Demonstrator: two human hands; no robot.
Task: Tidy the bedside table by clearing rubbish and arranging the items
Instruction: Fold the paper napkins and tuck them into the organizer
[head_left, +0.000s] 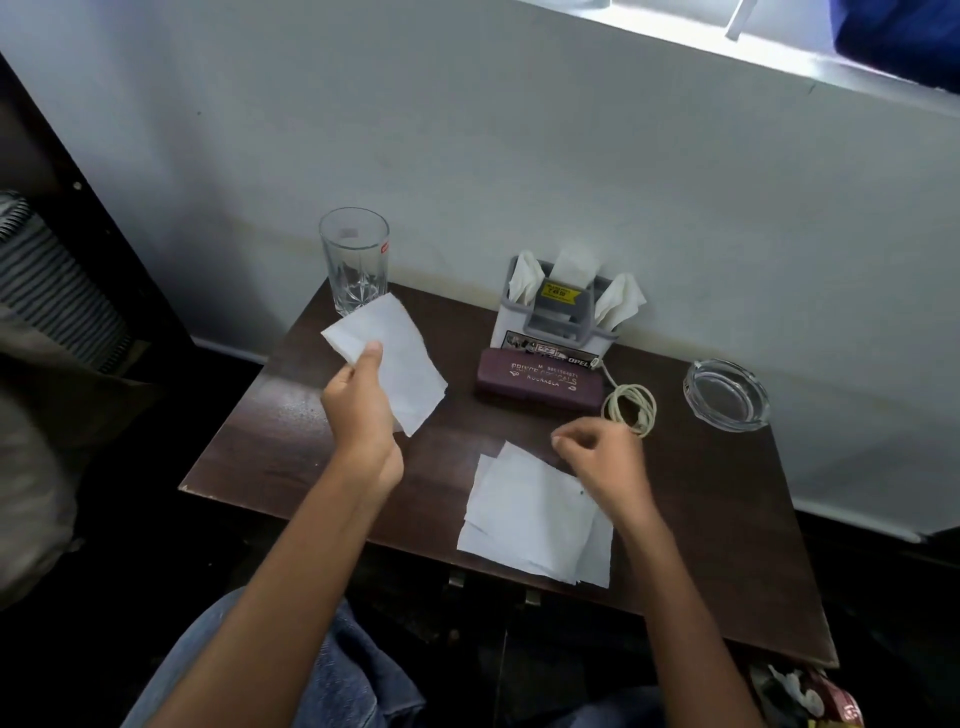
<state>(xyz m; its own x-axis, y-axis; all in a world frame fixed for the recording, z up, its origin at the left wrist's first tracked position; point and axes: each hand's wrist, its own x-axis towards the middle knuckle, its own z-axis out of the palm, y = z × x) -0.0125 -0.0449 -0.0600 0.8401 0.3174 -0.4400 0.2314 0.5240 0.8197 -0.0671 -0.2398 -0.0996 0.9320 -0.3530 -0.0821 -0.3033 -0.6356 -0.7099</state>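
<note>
Two hands over worktop (280, 415): left hand (358, 410) raised, thumb up, pinching one tissue sheet (402, 358); right hand (602, 457) low w/ fingers loosely curled, empty, just abv tissue stack (530, 525).

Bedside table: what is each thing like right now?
glass, upright, empty
loose tissue, pinched by left hand
tissue pile, lying flat
napkin holder, stuffed with napkins
maroon case, closed
cable, coiled
ashtray, empty
right hand, loosely curled, holding nothing
</note>
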